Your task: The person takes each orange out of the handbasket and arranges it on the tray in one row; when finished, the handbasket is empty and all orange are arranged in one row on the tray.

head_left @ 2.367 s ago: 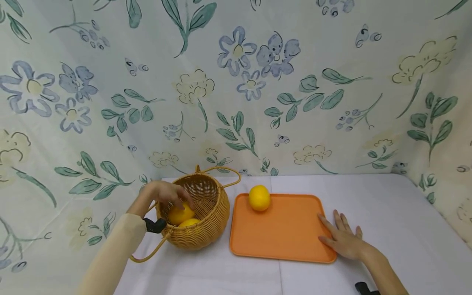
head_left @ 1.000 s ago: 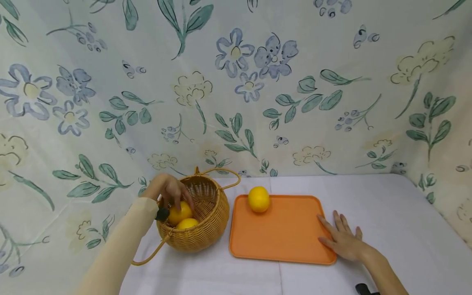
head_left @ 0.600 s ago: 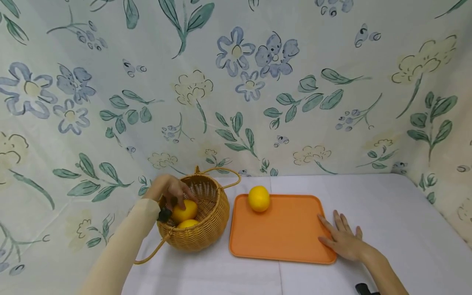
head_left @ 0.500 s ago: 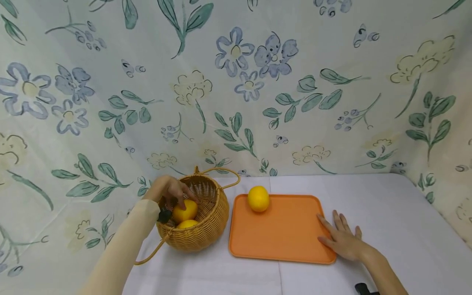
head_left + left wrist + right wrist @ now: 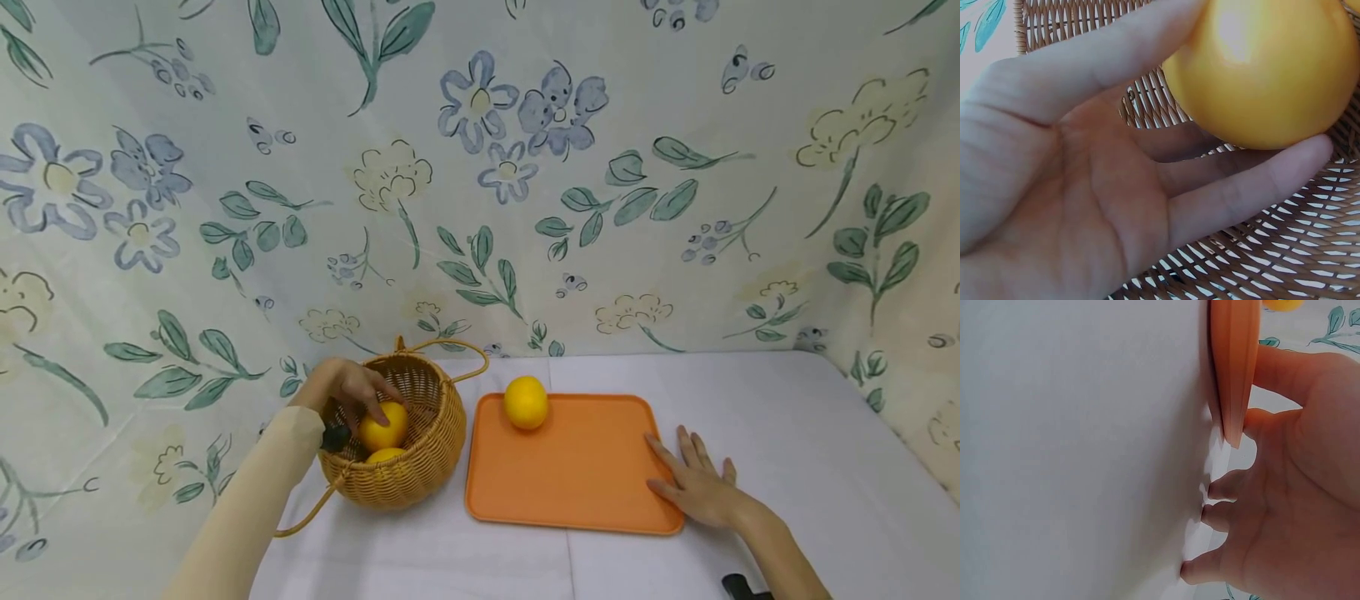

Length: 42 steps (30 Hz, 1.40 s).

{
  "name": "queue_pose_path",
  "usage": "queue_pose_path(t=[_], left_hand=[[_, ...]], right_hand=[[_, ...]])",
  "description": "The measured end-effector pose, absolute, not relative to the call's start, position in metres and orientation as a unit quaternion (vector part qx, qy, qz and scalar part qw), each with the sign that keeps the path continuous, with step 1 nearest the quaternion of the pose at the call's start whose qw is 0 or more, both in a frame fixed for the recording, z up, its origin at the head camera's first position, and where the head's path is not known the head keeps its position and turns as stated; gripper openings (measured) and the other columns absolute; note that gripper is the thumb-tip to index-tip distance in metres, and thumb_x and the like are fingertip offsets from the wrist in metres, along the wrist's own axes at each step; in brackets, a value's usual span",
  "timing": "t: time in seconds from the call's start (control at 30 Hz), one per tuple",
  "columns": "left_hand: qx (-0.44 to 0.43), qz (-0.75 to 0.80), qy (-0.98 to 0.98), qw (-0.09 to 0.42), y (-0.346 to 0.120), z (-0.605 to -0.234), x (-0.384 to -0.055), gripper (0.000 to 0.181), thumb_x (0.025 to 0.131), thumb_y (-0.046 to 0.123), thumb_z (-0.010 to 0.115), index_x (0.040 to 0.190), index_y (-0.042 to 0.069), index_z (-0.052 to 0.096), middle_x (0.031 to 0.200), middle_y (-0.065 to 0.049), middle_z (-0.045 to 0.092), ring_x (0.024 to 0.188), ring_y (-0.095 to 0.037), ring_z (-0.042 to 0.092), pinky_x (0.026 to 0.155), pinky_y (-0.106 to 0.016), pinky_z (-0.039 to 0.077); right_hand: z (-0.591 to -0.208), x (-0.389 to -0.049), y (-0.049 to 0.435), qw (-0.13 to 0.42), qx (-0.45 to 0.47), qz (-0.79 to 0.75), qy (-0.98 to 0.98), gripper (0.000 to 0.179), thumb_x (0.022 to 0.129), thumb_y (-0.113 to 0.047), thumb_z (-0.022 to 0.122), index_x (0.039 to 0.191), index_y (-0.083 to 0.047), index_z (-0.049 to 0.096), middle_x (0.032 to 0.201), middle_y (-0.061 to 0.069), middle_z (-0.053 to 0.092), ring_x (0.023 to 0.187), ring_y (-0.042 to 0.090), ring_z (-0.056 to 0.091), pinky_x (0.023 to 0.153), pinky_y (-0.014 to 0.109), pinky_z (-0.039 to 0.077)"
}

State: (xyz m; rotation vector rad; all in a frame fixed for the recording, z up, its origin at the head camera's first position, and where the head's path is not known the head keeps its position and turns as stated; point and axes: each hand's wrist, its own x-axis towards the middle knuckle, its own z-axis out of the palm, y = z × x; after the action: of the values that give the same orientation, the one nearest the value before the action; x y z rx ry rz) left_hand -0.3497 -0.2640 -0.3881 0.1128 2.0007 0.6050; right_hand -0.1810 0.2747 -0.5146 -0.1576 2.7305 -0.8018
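My left hand [image 5: 352, 393] reaches into the wicker basket [image 5: 420, 471] and grips a round, smooth yellow fruit [image 5: 385, 427]. In the left wrist view, the thumb lies along one side of this fruit [image 5: 1260, 69], and the other fingers curve beneath it. A second yellow fruit [image 5: 386, 455] shows partly behind the basket's near rim. My right hand [image 5: 705, 492] is spread at the right edge of the orange tray [image 5: 577, 475]. Its thumb and index finger lie over the tray's rim, while the other fingertips touch the white cloth, as the right wrist view shows.
Another yellow fruit [image 5: 527, 402] sits at the tray's back left corner. The basket's handles [image 5: 306, 523] stick out to both sides. A floral curtain [image 5: 480, 208] hangs behind the table [image 5: 787, 417], which has a white cover.
My left hand has reached deeper into the basket and closed round the fruit, which has shifted slightly to the right. My right hand and the tray have stayed in place.
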Motion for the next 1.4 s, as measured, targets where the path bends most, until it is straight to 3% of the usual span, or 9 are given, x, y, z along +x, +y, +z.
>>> queue_pose_path(t=[0.33, 0.77, 1.03, 1.4], left_hand=[[0.071, 0.278, 0.811, 0.51, -0.265, -0.386, -0.352, 0.062, 0.096, 0.012, 0.074, 0.153, 0.017, 0.052, 0.156, -0.02, 0.041, 0.12, -0.029, 0.06, 0.091, -0.049, 0.062], [0.159, 0.298, 0.81, 0.48, -0.251, -0.355, -0.343, 0.063, 0.101, 0.02, 0.068, 0.159, 0.022, 0.043, 0.167, -0.021, 0.026, 0.124, -0.027, 0.06, 0.095, -0.046, 0.061], [0.21, 0.328, 0.809, 0.441, -0.254, -0.336, -0.334, 0.062, 0.103, 0.022, 0.065, 0.16, 0.024, 0.041, 0.168, -0.015, 0.03, 0.14, -0.031, 0.049, 0.098, -0.047, 0.059], [0.285, 0.404, 0.797, 0.347, -0.237, -0.327, -0.326, 0.063, 0.102, 0.018, 0.064, 0.16, 0.028, 0.041, 0.152, -0.009, 0.052, 0.123, -0.03, 0.058, 0.096, -0.047, 0.06]], right_hand=[[-0.518, -0.181, 0.276, 0.143, -0.054, -0.27, 0.951, 0.082, 0.102, -0.05, 0.058, 0.162, -0.006, 0.025, 0.163, 0.042, -0.012, 0.148, 0.065, -0.013, 0.103, 0.086, -0.021], [-0.521, -0.18, 0.277, 0.13, -0.063, -0.286, 0.947, 0.08, 0.102, -0.05, 0.059, 0.162, -0.008, 0.027, 0.163, 0.042, -0.01, 0.148, 0.065, -0.012, 0.102, 0.086, -0.021], [-0.517, -0.18, 0.276, 0.139, -0.062, -0.282, 0.947, 0.082, 0.101, -0.05, 0.059, 0.162, -0.006, 0.026, 0.163, 0.043, -0.011, 0.148, 0.065, -0.012, 0.102, 0.086, -0.021], [-0.515, -0.181, 0.274, 0.145, -0.052, -0.269, 0.951, 0.082, 0.102, -0.049, 0.059, 0.162, -0.005, 0.025, 0.162, 0.043, -0.011, 0.148, 0.065, -0.012, 0.103, 0.086, -0.02]])
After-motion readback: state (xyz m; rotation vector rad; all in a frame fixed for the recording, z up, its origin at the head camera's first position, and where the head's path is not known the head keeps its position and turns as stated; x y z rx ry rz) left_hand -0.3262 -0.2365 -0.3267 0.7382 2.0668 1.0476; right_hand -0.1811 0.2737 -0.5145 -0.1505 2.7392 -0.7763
